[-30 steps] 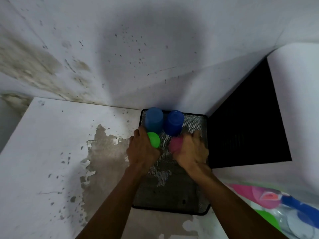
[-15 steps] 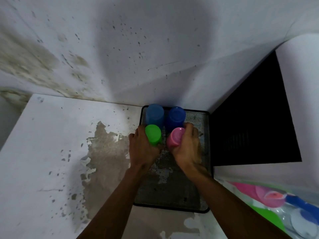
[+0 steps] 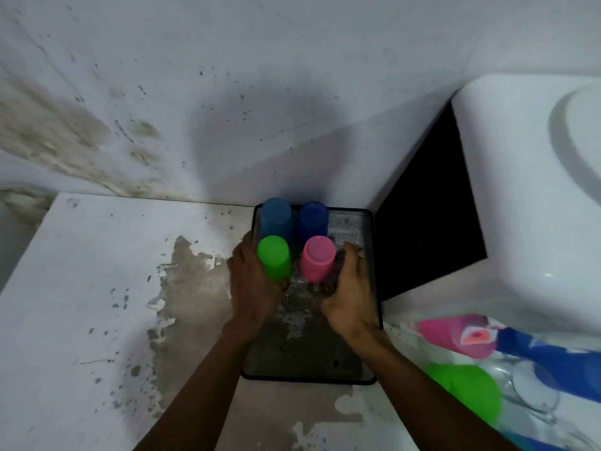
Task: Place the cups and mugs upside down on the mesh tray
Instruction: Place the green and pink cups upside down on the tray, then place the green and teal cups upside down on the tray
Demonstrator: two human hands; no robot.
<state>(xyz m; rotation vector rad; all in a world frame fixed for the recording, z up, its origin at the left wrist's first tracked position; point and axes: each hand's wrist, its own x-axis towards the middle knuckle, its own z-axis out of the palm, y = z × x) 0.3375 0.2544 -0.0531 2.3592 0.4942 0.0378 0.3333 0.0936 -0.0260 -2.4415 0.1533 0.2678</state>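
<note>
A black mesh tray [image 3: 302, 356] lies on the white counter against the wall. Four plastic cups stand upside down at its far end. A light blue cup [image 3: 276, 216] and a dark blue cup [image 3: 313, 219] are at the back. A green cup [image 3: 274, 257] and a pink cup [image 3: 317, 262] stand in front of them. My left hand [image 3: 252, 291] wraps the lower part of the green cup from the left. My right hand [image 3: 351, 297] is just right of the pink cup, blurred, with its fingers apart and nothing in them.
At the lower right, a pile of more ware holds a pink cup [image 3: 455, 333], a green cup [image 3: 465, 392], blue pieces [image 3: 553, 359] and a clear glass [image 3: 533, 388]. A white basin [image 3: 536, 206] rises at right, beyond a dark gap [image 3: 429, 229]. A stained wall stands behind the tray.
The green and pink cups now stand upside down on the mesh. My right hand has let go of the pink cup and drawn back to the right. My left hand has slid lower on the green cup.
</note>
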